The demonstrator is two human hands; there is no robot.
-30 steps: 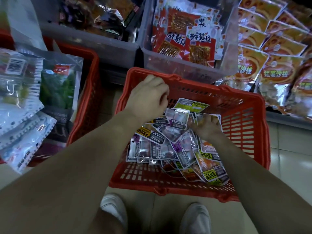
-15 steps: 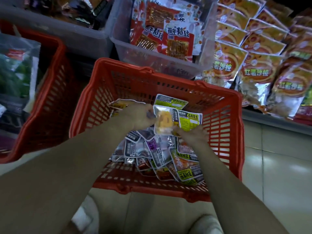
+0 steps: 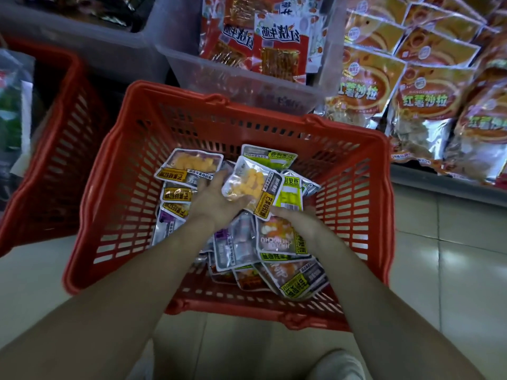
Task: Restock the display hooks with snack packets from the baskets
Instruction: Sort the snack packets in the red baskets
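We held the yellow-snack packet (image 3: 251, 185) above the pile (image 3: 238, 248) at the middle of the red basket (image 3: 345, 187), its long axis running from the basket's far wall towards us. Our left hand (image 3: 216, 200) was nearer, thumb curled over its lower edge; our right hand (image 3: 297, 222) touched its near corner, grip unclear. 0.5 seconds earlier the right hand had propped it upright.

The red slotted plastic basket (image 3: 123, 187) sits on the pale tiled floor (image 3: 452, 256) with a heap of small foil snack packets (image 3: 238, 248) in it. A second red plastic basket (image 3: 60, 149) stands just left of it. A clear plastic bin (image 3: 241, 83) lies behind, with large orange foil bags (image 3: 422, 102) to the right.
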